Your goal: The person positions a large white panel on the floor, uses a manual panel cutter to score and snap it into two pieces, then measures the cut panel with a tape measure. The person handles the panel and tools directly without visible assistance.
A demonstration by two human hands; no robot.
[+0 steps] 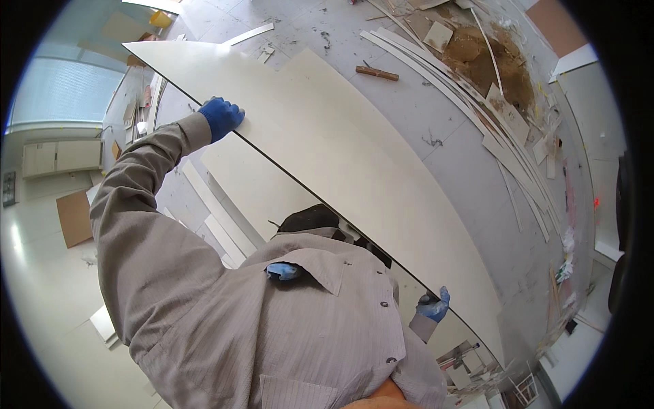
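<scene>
A large, off-white, flat panel (327, 157) with a thin dark near edge stretches slantwise from the upper left to the lower right in front of my body. My left hand (222, 118), in a blue glove, is closed over that edge toward its far left end. Lower on the same edge, my right hand (434, 305) grips it in a dusty blue glove, thumb on the upper face and the other fingers partly hidden beneath. Another pale board (248, 187) lies on the floor below the panel's near edge.
Long white strips (470, 109) lie on the tiled floor at the right, beside a brown dirt pile (480, 58). A short wooden piece (377, 73) rests beyond the panel. More strips (221, 211) lie at my left. A yellow bucket (160, 19) stands far left.
</scene>
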